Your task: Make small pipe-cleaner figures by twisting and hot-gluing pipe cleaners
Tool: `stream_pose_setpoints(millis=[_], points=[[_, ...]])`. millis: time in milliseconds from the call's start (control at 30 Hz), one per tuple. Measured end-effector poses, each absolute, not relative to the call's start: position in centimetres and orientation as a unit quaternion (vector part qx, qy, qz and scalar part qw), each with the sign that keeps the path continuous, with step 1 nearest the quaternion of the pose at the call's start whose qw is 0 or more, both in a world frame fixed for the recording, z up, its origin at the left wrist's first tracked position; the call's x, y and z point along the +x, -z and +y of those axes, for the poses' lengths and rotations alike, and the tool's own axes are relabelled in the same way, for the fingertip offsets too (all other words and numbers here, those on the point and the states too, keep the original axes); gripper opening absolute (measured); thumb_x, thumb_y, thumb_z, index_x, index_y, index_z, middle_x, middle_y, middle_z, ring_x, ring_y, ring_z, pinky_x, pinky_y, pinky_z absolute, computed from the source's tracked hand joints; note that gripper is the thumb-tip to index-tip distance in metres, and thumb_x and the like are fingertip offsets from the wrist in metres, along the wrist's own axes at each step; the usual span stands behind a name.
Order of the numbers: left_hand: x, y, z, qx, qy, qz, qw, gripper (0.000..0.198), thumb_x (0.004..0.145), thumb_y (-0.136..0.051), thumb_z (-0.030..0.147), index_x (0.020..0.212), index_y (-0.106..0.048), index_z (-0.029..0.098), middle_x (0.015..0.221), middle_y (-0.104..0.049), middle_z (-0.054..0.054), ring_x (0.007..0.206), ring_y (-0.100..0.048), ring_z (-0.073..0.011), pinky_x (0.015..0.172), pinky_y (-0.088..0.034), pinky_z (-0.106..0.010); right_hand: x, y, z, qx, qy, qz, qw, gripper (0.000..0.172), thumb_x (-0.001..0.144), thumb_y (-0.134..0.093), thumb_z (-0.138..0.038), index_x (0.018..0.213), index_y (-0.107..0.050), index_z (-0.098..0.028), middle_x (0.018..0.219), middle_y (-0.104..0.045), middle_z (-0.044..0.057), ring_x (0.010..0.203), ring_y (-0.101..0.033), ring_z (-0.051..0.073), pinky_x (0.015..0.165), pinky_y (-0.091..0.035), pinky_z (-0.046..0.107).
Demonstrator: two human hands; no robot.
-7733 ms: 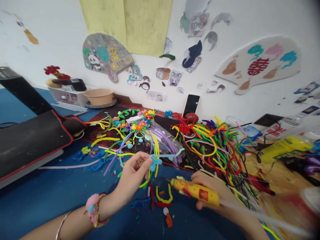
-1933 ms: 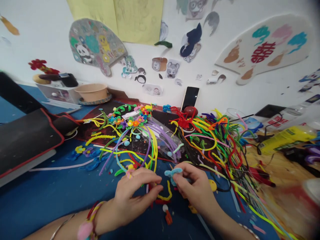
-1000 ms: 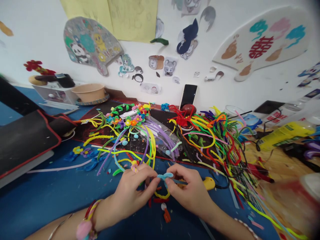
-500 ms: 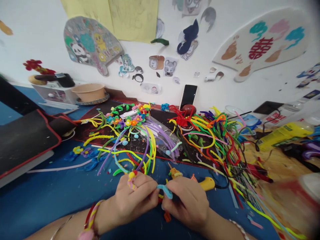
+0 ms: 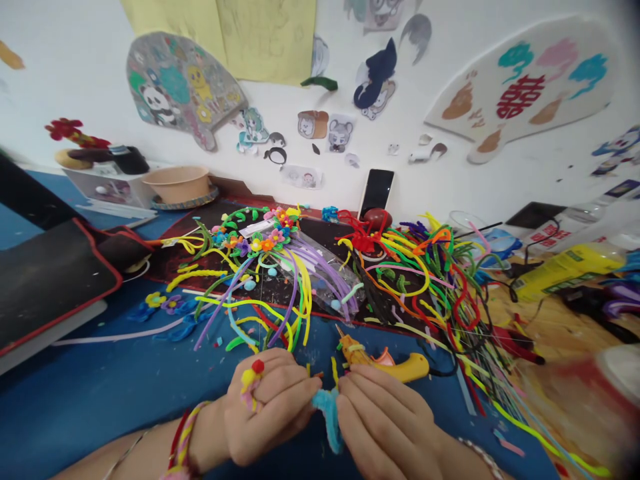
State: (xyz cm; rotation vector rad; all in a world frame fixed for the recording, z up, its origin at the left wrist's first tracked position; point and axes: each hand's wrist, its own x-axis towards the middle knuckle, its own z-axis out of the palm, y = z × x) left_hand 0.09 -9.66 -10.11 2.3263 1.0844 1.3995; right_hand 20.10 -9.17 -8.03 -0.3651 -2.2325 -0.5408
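Observation:
My left hand (image 5: 267, 410) and my right hand (image 5: 385, 427) meet low in the view, with a fuzzy blue pipe cleaner piece (image 5: 327, 420) hanging between their fingertips. Its lower end points down, and part of its top is hidden by my fingers. A small pipe cleaner ring with yellow and red beads (image 5: 251, 381) sits on my left hand. Just beyond my right hand, a yellow glue gun (image 5: 385, 365) lies on the blue mat (image 5: 85, 373), nozzle to the left. Neither hand touches it.
A dense heap of multicoloured pipe cleaners (image 5: 425, 280) lies to the right, and a plastic bag of purple pipe cleaners (image 5: 320, 287) lies at centre. Pipe cleaner flowers (image 5: 170, 305) lie on the mat. A black padded case (image 5: 50, 287) lies left; a phone (image 5: 376, 193) stands against the wall.
My hands have moved slightly lower and apart. The blue piece has turned from lying sideways to hanging downward. More of the glue gun now shows beyond my right hand.

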Motion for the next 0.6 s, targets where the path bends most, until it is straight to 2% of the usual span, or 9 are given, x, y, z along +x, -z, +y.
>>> stream_pose_setpoints(millis=[67,167,367,533,600], points=[[0.14,9.62,-9.61,0.827,-0.466,0.304,0.078,0.014,0.081,-0.056,0.020,0.094,-0.060,0.022,0.064,-0.067,0.002,0.058,-0.063,-0.0120,0.064,-0.056,-0.023,20.37,7.65,-8.99,-0.127,0.225,-0.886,0.385,0.015,0.085,-0.055,-0.006,0.077,-0.063,-0.016,0.071,-0.072,0.002,0.075,-0.069,0.014,0.078,-0.058,0.026],[0.33,9.28,-9.41,0.836,-0.478,0.253,0.092,0.019,0.086,-0.051,0.020,0.103,-0.056,0.014,0.073,-0.068,-0.008,0.067,-0.066,-0.0161,0.063,-0.056,-0.025,20.50,7.65,-8.68,-0.121,0.234,-0.884,0.386,0.016,0.084,-0.055,-0.005,0.077,-0.064,-0.016,0.071,-0.072,0.002,0.075,-0.069,0.014,0.080,-0.058,0.027],[0.48,9.50,-9.49,0.831,-0.483,0.229,0.156,0.017,0.088,-0.049,0.018,0.101,-0.058,0.012,0.071,-0.067,-0.009,0.064,-0.064,-0.0152,0.060,-0.055,-0.024,20.40,8.11,-8.37,-0.109,0.232,-0.868,0.426,0.013,0.085,-0.055,-0.008,0.078,-0.064,-0.015,0.070,-0.073,0.002,0.071,-0.070,0.015,0.076,-0.060,0.028],[0.45,9.76,-9.64,0.819,-0.483,0.253,0.177,0.011,0.087,-0.052,0.017,0.094,-0.059,0.013,0.069,-0.066,-0.007,0.062,-0.063,-0.0146,0.059,-0.052,-0.024,20.70,7.50,-8.44,-0.128,0.211,-0.893,0.377,0.018,0.089,-0.050,-0.010,0.082,-0.065,-0.015,0.078,-0.074,0.004,0.080,-0.070,0.015,0.083,-0.058,0.028],[0.46,9.89,-9.60,0.811,-0.477,0.275,0.195,0.011,0.087,-0.053,0.023,0.089,-0.059,0.014,0.065,-0.065,-0.006,0.059,-0.061,-0.0144,0.056,-0.050,-0.025,20.83,7.45,-8.48,-0.122,0.212,-0.894,0.375,0.018,0.089,-0.050,-0.010,0.082,-0.065,-0.015,0.078,-0.074,0.004,0.080,-0.070,0.015,0.084,-0.058,0.029]])
